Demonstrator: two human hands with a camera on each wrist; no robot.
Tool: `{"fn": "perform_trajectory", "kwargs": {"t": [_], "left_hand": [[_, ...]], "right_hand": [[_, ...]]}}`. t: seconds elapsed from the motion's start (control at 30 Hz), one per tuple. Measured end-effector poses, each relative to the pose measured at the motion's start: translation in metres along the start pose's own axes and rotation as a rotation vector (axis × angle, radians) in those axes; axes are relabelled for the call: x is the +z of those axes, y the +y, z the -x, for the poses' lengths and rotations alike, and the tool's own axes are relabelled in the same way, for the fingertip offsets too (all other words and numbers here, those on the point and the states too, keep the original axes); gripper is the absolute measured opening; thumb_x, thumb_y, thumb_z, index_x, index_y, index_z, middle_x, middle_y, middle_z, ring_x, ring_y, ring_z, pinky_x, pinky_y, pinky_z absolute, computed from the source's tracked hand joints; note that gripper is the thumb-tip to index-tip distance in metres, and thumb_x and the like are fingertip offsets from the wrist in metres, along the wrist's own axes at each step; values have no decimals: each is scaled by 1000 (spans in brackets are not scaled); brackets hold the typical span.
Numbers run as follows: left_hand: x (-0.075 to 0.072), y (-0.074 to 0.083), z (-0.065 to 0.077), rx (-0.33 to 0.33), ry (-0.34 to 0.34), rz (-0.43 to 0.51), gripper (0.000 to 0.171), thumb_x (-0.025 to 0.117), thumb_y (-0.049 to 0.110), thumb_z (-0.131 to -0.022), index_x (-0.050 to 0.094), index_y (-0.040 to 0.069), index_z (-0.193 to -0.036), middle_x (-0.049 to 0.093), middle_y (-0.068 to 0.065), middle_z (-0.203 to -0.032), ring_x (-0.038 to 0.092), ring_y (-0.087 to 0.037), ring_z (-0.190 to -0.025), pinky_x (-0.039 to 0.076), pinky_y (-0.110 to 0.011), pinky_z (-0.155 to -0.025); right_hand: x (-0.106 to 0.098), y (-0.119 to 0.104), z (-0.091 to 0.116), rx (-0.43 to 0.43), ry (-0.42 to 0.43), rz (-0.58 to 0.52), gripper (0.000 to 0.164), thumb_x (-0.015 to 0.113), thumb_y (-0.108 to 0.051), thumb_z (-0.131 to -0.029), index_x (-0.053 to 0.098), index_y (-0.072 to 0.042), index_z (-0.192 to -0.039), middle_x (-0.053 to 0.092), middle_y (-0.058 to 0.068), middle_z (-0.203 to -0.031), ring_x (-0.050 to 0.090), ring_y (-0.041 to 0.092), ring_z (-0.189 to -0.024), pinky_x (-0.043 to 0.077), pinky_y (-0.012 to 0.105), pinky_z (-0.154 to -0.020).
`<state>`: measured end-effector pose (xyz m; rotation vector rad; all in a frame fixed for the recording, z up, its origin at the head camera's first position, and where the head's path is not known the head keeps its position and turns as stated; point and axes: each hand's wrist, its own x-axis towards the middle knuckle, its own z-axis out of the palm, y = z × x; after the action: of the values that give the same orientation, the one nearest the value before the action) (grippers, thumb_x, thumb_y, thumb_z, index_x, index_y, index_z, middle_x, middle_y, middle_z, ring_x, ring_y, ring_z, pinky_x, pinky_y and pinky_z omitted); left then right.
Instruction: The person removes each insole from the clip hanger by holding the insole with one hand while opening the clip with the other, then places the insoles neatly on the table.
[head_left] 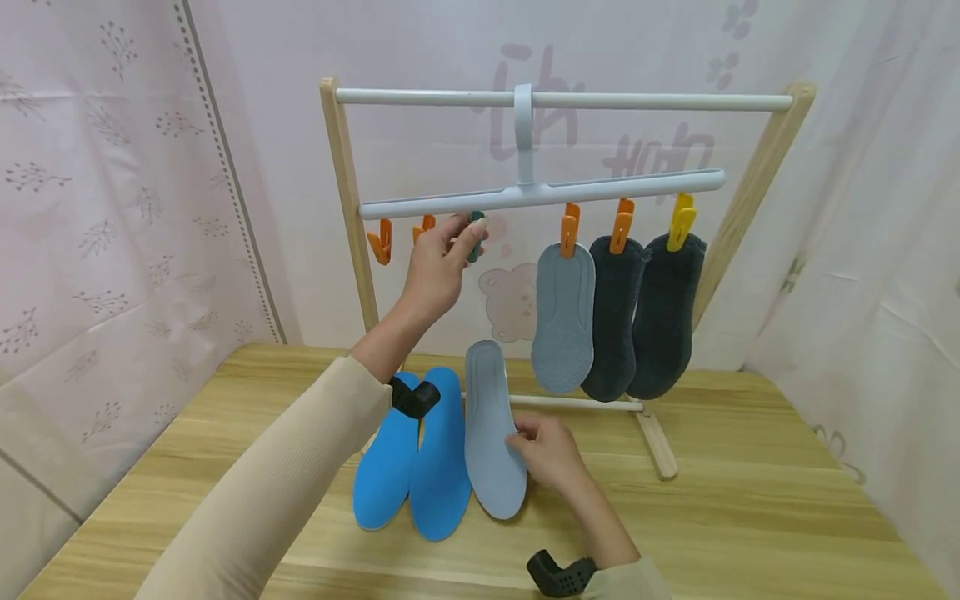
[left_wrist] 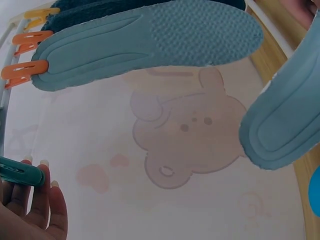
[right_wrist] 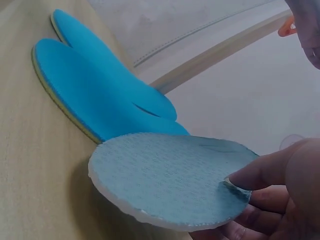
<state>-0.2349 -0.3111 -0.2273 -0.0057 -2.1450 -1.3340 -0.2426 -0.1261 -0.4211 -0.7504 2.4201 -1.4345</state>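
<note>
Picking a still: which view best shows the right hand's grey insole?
The head view: the grey insole shows nearly whole, the right hand covering only an edge. Left wrist catches one end, cut off; right wrist shows it close but foreshortened.

So I've got a gray-blue insole (head_left: 491, 442) tilted above the tabletop (head_left: 720, 508), plus a green clip (left_wrist: 22, 172) just under the white hanger (head_left: 637, 187).

On the whitish-pink, thin fabric curtain (head_left: 420, 50), I see large, faded mauve letters (head_left: 660, 157), but I cannot read any word surely.
</note>
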Motion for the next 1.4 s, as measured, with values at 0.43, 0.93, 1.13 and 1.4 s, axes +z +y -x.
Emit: {"fn": "perform_trajectory", "kwargs": {"t": [0.43, 0.93, 1.13, 1.4], "left_hand": [[0, -2, 0, 1, -3, 9, 39, 50, 28, -108, 58, 7, -140, 68, -17, -126, 66, -27, -107, 55, -42, -103], [-1, -2, 1, 5, -8, 0, 40, 50, 29, -108, 58, 6, -140, 67, -17, -127, 66, -27, -111, 54, -42, -106], [-1, -3, 1, -2, -3, -1, 40, 50, 29, -107, 58, 8, -141, 68, -17, -127, 66, -26, -108, 54, -41, -105], [-1, -2, 1, 13, -7, -10, 39, 50, 28, -108, 59, 6, -139, 68, -15, -124, 66, -28, -108, 54, -43, -105]], "right_hand": [[5, 6, -1, 65, -36, -5, 25, 63, -5, -92, 74, -1, -114, 72, 10, -102, 58, 19, -88, 49, 29, -74], [9, 12, -2, 50, -59, 8, 10, 63, -4, -91, 73, -2, -91, 65, 3, -80, 52, 13, -71, 43, 24, -62], [12, 14, -3, 33, -56, 32, 12, 63, -3, -89, 75, -4, -87, 61, 0, -72, 48, 12, -63, 41, 24, -56], [16, 18, -5, -22, -26, 124, 27, 64, -6, -89, 56, -11, -64, 34, -6, -56, 32, 10, -53, 26, 22, -50]]}}
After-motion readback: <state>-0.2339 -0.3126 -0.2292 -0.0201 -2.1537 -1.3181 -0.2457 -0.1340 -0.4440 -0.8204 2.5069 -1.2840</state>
